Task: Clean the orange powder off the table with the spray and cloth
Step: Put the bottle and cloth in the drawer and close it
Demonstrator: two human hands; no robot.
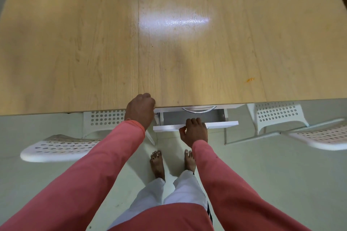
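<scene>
Orange powder (250, 79) lies as a small smear on the worktop (93, 43), well right of me; neither spray nor cloth shows, so my right hand (194, 132) clamps its fingers over the drawer front (221, 124), the drawer part open; my left hand (139, 110), fingers curled together, braces on the worktop's edge.

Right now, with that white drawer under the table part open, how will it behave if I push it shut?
The drawer will likely slide straight and easily: a metal runner shows at its side. It looks light, since the visible part seems empty. The right hand grips its front edge, so fingers could get pinched; the left hand braces on the table.
</scene>
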